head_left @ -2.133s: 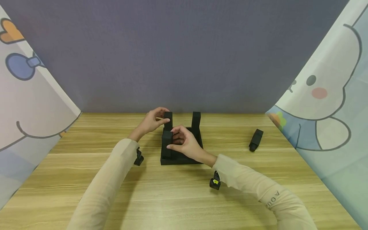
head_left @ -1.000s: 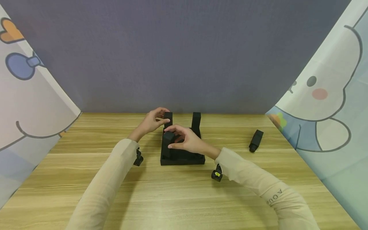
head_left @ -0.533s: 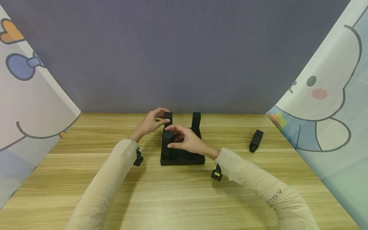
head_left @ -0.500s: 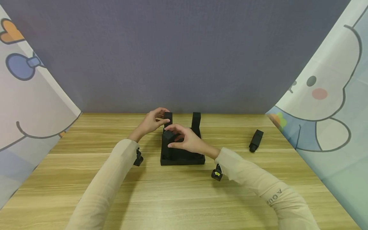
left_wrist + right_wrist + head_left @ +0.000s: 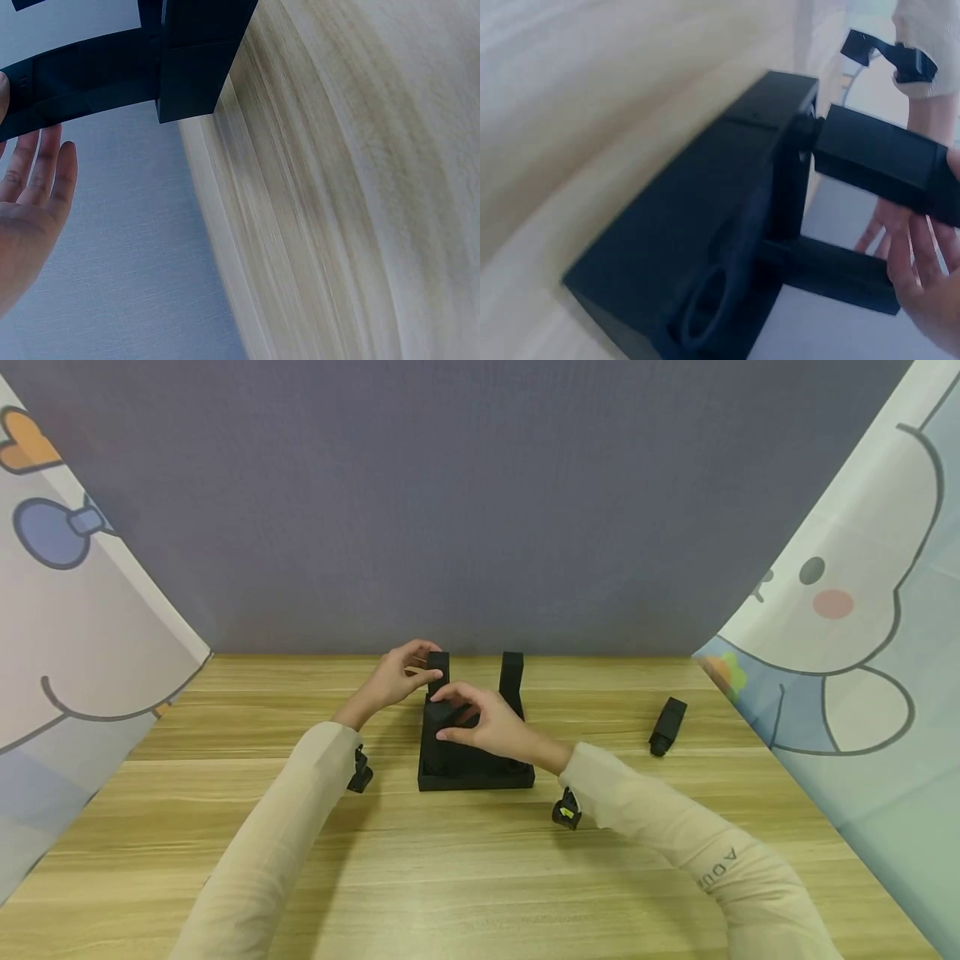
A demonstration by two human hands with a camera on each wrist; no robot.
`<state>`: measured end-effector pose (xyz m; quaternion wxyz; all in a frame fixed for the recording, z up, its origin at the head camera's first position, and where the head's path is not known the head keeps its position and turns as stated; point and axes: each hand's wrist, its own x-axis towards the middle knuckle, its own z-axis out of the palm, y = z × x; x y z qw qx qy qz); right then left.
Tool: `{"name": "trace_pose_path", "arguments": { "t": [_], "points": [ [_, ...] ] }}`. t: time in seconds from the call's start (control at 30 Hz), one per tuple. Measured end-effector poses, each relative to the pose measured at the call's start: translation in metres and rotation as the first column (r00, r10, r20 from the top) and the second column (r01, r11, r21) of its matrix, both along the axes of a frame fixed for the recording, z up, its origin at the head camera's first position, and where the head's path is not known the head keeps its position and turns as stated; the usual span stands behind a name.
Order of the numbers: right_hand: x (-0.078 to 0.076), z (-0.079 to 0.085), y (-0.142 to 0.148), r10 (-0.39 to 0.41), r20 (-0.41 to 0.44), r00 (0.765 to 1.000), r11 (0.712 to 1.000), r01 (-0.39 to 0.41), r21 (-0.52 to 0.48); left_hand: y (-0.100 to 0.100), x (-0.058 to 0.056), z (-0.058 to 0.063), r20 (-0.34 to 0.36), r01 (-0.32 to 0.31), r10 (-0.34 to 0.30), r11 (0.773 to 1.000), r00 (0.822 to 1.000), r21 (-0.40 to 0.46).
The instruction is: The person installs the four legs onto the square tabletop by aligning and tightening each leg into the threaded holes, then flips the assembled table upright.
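Note:
In the head view, a black square frame (image 5: 480, 782) lies on the table with black square posts standing at its corners. My left hand (image 5: 393, 678) holds the back-left post (image 5: 440, 662) between thumb and fingers. My right hand (image 5: 491, 727) pinches the upper part of the front-left post (image 5: 432, 750). The right wrist view shows this held post (image 5: 877, 157) tilted, its narrow end right at the frame's corner. Another corner there has a round hole (image 5: 706, 301). The back-right post (image 5: 512, 675) stands untouched.
A loose black post (image 5: 667, 727) with a narrow round end lies to the right on the wooden table (image 5: 450, 877). A grey panel (image 5: 465, 510) rises behind the table's far edge. Printed cartoon sheets (image 5: 847, 610) flank both sides.
The right hand has rolled slightly and its wrist moved up and right, and the front-left post's top has turned. The left hand stays in place on its post.

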<state>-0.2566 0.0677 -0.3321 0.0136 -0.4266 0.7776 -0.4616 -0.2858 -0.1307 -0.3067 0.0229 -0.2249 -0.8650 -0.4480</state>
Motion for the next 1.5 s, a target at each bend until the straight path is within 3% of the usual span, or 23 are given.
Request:
{"name": "trace_pose_path", "arguments": {
  "t": [0.13,0.23,0.33,0.47,0.7,0.87,1.07,1.23,1.5],
  "points": [
    [0.006,-0.002,-0.002,-0.089,-0.007,0.996,0.996,0.089,0.005,0.0,0.0,0.0,-0.002,-0.002,0.002,1.0,1.0,0.003],
    [0.008,-0.003,-0.003,-0.108,-0.018,0.994,0.994,0.108,0.01,0.0,0.0,0.0,0.002,-0.005,0.005,1.0,1.0,0.001],
    [0.006,-0.003,-0.002,-0.079,-0.018,0.997,0.997,0.08,0.012,0.0,0.001,0.001,0.006,-0.007,0.007,1.0,1.0,-0.003],
    [-0.001,0.0,0.003,0.018,-0.026,1.0,0.999,-0.017,0.032,0.0,0.001,0.001,0.009,-0.006,0.006,1.0,1.0,-0.004],
    [-0.011,0.008,0.007,0.147,-0.011,0.989,0.984,-0.145,0.101,-0.001,0.0,0.0,0.007,0.003,-0.003,1.0,1.0,-0.008],
    [-0.01,0.006,0.006,0.134,-0.028,0.991,0.987,-0.131,0.092,-0.001,-0.001,-0.001,0.018,0.006,-0.005,1.0,1.0,-0.007],
    [-0.003,-0.002,0.004,0.047,-0.089,0.995,0.998,-0.044,0.035,-0.001,-0.002,-0.002,0.014,0.004,-0.004,1.0,1.0,0.002],
    [0.001,-0.005,0.003,-0.004,-0.087,0.996,1.0,0.004,-0.005,0.0,-0.001,-0.001,-0.002,0.004,-0.004,1.0,1.0,-0.002],
    [-0.005,0.0,0.005,0.086,-0.091,0.992,0.995,-0.08,0.063,-0.001,0.0,-0.001,-0.003,0.004,-0.004,1.0,1.0,-0.007]
  ]
}}
